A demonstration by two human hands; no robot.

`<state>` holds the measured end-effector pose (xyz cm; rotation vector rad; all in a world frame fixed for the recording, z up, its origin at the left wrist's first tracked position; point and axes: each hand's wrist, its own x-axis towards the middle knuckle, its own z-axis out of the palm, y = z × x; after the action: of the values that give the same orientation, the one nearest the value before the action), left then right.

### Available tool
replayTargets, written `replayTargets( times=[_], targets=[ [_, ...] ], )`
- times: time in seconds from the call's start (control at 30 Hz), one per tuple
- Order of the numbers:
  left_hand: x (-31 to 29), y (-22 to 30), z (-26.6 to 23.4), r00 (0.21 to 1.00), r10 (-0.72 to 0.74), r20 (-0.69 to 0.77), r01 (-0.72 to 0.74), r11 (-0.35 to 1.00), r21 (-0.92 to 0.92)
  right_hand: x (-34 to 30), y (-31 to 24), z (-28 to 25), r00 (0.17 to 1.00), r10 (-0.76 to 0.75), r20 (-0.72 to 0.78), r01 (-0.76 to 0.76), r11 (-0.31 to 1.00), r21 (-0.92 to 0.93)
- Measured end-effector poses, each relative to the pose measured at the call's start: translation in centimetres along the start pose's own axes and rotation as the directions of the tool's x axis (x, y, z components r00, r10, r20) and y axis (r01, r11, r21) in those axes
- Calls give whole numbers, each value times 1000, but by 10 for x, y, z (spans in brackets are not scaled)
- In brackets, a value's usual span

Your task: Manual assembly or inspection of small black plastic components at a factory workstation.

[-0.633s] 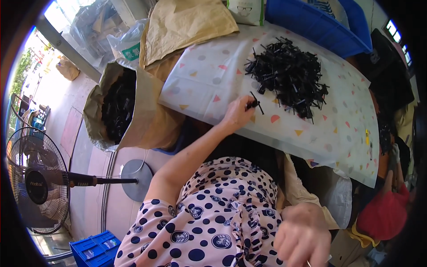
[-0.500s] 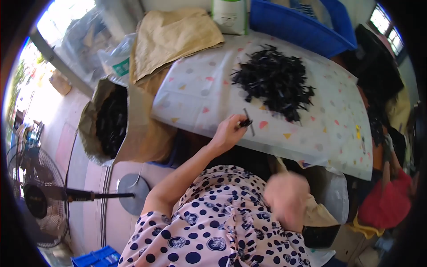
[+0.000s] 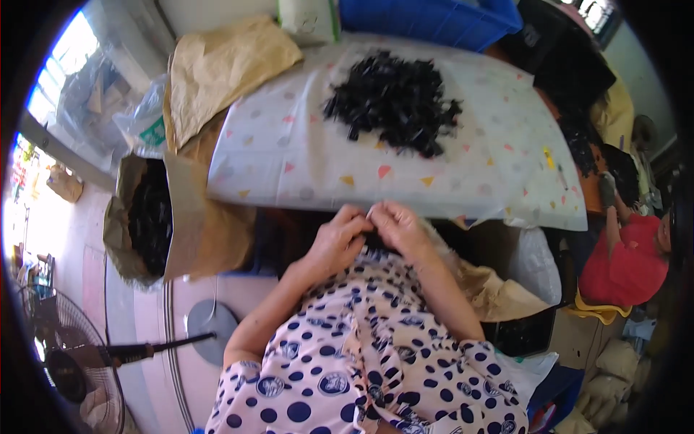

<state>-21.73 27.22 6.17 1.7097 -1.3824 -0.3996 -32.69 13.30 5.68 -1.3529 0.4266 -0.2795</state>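
Observation:
Just off the near edge of the table, my left hand (image 3: pixel 337 240) and my right hand (image 3: pixel 401 231) meet with their fingertips pinched together. Whatever lies between the fingers is hidden or too small to name. Beyond them, a loose heap of small black strip-like pieces (image 3: pixel 394 101) rests on the table (image 3: pixel 282 155), which has a pale cover with coloured triangles and spots. Neither hand touches the heap.
To my left stands a paper sack (image 3: pixel 206 231) holding black pieces. A flattened brown paper bag (image 3: pixel 224 72) and a blue crate (image 3: pixel 434 25) sit at the back. A yellow cutter (image 3: pixel 549 158) lies far right. A fan (image 3: pixel 72 362) stands lower left; a person in red (image 3: pixel 629 260) sits at right.
My left hand has drawn back from above the table edge, where it held a small black piece. My right hand has come up from my lap to meet it. The view has shifted.

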Motion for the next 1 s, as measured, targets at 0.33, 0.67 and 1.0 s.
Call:
replayTargets(
  times=[0.33,0.67,1.0],
  targets=[
    [-5,4,-12,925,-365,-108,343,922,-178,-5,8,9,949,-316,3,313,938,-151],
    [-18,-6,4,916,-392,87,383,786,-485,-7,23,24,994,-106,-8,106,994,2],
    [-21,-5,6,922,-344,-177,227,851,-474,-9,13,29,993,71,96,-78,994,76]
  ],
)
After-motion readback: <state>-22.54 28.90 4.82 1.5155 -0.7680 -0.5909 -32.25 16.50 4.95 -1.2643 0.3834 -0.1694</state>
